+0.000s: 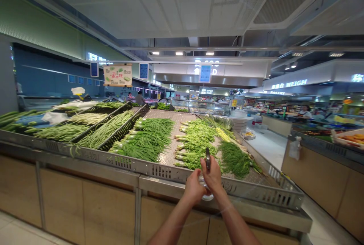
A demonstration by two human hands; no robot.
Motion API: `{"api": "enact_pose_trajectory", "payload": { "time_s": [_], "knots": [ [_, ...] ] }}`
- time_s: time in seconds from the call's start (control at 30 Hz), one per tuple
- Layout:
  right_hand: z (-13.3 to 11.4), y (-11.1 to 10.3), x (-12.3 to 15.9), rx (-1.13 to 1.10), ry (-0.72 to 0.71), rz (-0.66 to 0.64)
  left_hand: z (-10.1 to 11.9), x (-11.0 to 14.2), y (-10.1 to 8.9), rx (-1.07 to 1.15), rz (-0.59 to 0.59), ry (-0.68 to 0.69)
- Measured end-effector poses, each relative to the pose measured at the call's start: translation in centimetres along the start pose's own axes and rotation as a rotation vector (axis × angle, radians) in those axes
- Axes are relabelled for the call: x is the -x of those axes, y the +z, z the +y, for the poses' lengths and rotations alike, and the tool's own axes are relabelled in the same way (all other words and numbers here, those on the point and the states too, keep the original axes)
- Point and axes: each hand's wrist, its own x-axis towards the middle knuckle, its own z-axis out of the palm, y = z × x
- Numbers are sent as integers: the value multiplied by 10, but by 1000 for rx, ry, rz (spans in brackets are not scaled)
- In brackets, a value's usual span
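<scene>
Both my hands are in front of the vegetable stand, around a clear spray bottle [207, 197] with a dark head. My right hand [212, 175] grips it at the neck and head, fingers wrapped round. My left hand [194, 187] closes on the bottle's side, covering much of its body. Just beyond the hands lie leafy celery bunches [200, 135] on the metal display tray [166, 154]. Feathery green fennel fronds [234, 158] are to their right. Left of the celery, long green chives [149, 137] lie in bunches.
Black crates [125, 127] hold long beans [106, 129] further left. The stand's grey slotted front rail [167, 173] runs below my wrists. An aisle floor [271, 144] passes on the right, beside another counter [321, 169]. A person [305, 112] is behind a distant counter.
</scene>
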Motion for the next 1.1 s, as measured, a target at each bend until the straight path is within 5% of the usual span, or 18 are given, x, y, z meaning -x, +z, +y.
{"api": "enact_pose_trajectory", "payload": {
  "time_s": [1.1],
  "knots": [
    [20,-11,35,-48,13,49,-6,22,15,64,-55,114]
  ]
}}
